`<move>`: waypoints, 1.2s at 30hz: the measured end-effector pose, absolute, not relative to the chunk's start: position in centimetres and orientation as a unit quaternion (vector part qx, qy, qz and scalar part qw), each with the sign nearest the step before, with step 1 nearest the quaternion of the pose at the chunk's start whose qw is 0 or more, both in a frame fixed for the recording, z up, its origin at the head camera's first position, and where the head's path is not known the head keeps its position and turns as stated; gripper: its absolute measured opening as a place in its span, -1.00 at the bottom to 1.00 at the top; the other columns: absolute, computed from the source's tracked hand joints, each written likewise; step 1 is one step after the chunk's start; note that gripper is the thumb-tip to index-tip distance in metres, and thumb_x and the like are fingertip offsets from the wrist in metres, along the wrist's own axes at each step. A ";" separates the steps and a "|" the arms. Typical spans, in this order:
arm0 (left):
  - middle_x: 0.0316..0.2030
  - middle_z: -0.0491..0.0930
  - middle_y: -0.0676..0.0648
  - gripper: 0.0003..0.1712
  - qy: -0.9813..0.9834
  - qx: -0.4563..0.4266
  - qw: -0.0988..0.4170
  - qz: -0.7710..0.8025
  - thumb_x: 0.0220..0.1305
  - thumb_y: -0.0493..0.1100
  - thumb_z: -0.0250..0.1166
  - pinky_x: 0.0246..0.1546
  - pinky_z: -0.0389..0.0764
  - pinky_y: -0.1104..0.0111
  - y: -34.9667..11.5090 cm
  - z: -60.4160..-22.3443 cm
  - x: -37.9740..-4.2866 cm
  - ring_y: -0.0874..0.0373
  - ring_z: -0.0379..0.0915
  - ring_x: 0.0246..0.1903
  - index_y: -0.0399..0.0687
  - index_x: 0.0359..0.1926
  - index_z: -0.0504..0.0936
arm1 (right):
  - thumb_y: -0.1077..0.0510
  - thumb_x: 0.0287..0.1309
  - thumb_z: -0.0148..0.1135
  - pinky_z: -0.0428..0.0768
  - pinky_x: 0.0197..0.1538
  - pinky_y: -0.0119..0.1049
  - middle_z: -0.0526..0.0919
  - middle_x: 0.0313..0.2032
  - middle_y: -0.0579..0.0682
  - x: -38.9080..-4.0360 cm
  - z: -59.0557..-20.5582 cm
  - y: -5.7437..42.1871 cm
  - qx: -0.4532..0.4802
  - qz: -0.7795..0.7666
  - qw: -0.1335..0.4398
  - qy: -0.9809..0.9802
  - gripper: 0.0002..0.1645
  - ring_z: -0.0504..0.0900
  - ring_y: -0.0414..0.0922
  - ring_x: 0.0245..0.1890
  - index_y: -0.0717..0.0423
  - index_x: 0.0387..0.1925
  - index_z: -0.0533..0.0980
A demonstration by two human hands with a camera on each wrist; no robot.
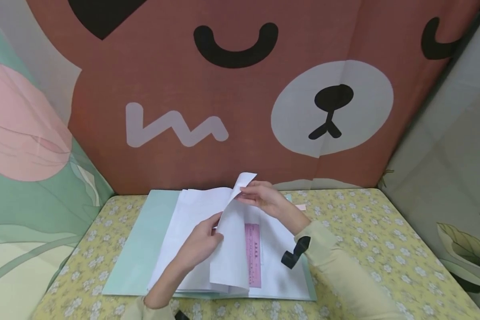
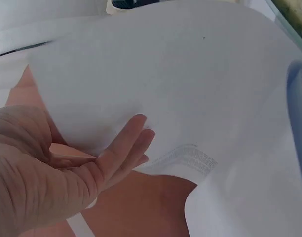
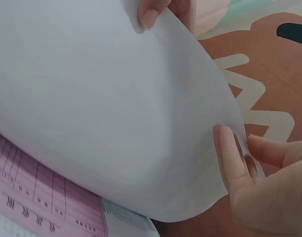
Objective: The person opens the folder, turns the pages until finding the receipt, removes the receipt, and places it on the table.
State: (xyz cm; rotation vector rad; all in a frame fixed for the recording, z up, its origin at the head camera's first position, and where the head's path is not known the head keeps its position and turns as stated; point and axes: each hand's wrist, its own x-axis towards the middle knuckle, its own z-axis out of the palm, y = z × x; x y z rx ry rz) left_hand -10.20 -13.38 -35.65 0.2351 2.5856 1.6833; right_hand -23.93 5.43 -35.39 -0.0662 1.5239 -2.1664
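A light green folder [image 1: 144, 244] lies spread on the table with white sheets on both sides. One white sheet [image 1: 230, 253] stands lifted and curled between the two hands. My left hand [image 1: 202, 240] pinches its left edge, with the thumb on the near face. Higher up, my right hand [image 1: 264, 198] pinches the same sheet near its top corner; in the right wrist view its fingers [image 3: 230, 158] lie along the paper. A pink printed slip [image 1: 254, 255] lies on the right-hand page, partly hidden by the curled sheet.
A yellow flowered cloth [image 1: 364, 249] covers the table. Behind it hangs a brown curtain [image 1: 240, 155] with a bear print, and patterned drapes flank both sides. A small pale pink tab [image 1: 301, 207] sticks out past the folder's right side. A black strap [image 1: 294, 255] hangs at the right wrist.
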 end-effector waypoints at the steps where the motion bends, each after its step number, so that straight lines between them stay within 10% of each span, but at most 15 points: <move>1: 0.22 0.56 -0.38 -0.34 0.841 0.078 0.017 0.535 0.22 -0.47 0.09 0.09 0.61 -0.01 -13.5 -35.6 -10.3 -0.12 0.59 0.09 -0.50 0.39 0.39 | 0.46 0.44 0.08 0.65 0.13 -0.10 0.69 -0.22 0.12 -23.9 -35.4 5.7 -0.036 -0.784 0.243 0.570 -0.89 0.77 -0.05 -0.19 0.40 -0.07 0.47; 36: 0.41 0.26 -0.53 -0.29 0.955 -0.001 0.060 0.290 0.30 -0.53 0.03 0.31 0.40 -0.20 -22.6 -41.0 -11.7 -0.42 0.19 0.41 -0.61 0.47 0.15 | 0.26 0.46 0.19 0.76 -0.08 -0.24 0.77 -0.14 0.18 -24.3 -40.3 12.1 -0.046 -0.677 0.218 0.701 -0.67 0.81 -0.03 -0.18 0.45 0.10 0.48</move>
